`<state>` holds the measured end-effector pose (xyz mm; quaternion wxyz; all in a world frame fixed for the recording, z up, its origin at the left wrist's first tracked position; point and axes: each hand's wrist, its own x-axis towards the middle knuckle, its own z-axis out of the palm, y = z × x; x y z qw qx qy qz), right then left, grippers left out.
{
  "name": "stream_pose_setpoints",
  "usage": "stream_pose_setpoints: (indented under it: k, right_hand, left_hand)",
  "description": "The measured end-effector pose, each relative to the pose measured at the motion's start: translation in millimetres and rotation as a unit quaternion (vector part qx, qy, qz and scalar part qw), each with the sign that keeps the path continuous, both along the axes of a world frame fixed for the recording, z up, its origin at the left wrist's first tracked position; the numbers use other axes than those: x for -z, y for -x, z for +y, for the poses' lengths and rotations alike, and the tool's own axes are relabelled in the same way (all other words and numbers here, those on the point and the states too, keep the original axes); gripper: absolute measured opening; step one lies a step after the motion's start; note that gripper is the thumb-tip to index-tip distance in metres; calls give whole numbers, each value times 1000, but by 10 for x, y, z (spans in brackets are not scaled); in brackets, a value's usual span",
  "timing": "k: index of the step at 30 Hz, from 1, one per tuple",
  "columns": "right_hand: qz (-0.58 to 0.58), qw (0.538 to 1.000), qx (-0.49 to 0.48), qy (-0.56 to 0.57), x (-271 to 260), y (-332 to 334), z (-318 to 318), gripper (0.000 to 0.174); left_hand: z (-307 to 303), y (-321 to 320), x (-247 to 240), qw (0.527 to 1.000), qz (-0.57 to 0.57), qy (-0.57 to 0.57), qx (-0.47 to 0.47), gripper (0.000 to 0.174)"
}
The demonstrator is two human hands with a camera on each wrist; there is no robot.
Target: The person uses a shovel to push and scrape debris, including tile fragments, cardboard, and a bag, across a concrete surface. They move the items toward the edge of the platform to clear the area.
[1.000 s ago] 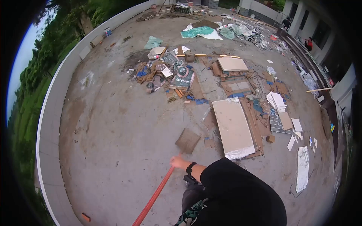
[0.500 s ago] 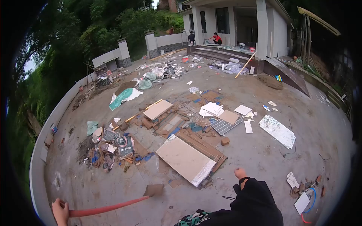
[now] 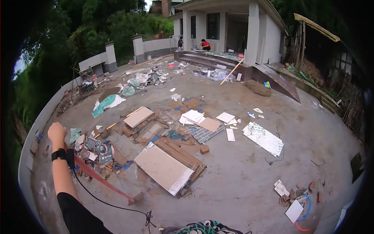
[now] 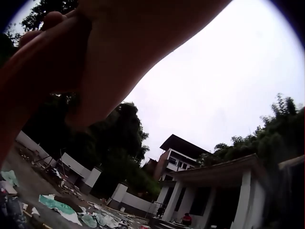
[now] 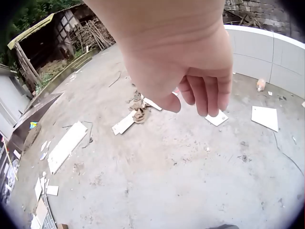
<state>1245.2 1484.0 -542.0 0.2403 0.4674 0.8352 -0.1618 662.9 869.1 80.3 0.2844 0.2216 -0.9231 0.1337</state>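
In the head view my left hand is raised at the left, gripping the red handle of a shovel. The shovel slants down to the right, and its flat, dirt-coloured blade is low, close over the concrete. Up close in the left wrist view, the left hand is dark against the sky, fingers bent around the handle. My right hand shows only in the right wrist view, above the concrete, holding nothing, its fingers hanging loosely bent.
Beyond the shovel lie a beige board on flattened cardboard and a heap of bags and scraps. White tile pieces and a long white panel are scattered rightward. One person in red crouches by the house.
The view has turned right. My right hand left the handle and dropped out of the head view. My left hand has risen at the left with the shovel's handle.
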Motion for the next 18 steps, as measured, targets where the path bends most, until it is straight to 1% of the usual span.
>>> stream_pose_setpoints:
  k: [4,7,8,9,11,12,13,14,16,17,18]
  right_hand:
    - [59,997,41,42,66,-306,-211,38]
    - [101,987,84,88,142,-648,-620,43]
    - [246,901,314,170,462,-734,-539,32]
    - [369,734,520,233,808,-825,-483,23]
    - [324,714,564,259,488,-736,-644,21]
    - [324,710,563,271,324,-742,-738,23]
    - [279,873,301,262,400,-903,-761,16]
    - [316,793,453,259,496,-921,-841,17]
    - [306,690,612,235,353,-864,-932,18]
    - [304,692,612,233,355,-895,-985,18]
    - [260,766,550,207,369,-888,-1086,19]
  left_hand:
    - [443,199,33,999,-15,16,24,28]
    - [641,197,66,999,-15,19,38,28]
    - [707,206,58,999,-10,17,42,28]
    - [748,215,55,998,-13,26,52,28]
    - [785,218,101,997,-1,32,65,28]
    - [824,198,95,998,-9,31,60,28]
    - [783,219,110,997,-3,36,65,29]
    - [744,218,113,997,-8,27,67,28]
    - [620,197,142,997,7,36,73,26]
    - [564,178,176,997,4,35,72,26]
    - [512,161,161,997,13,40,69,25]
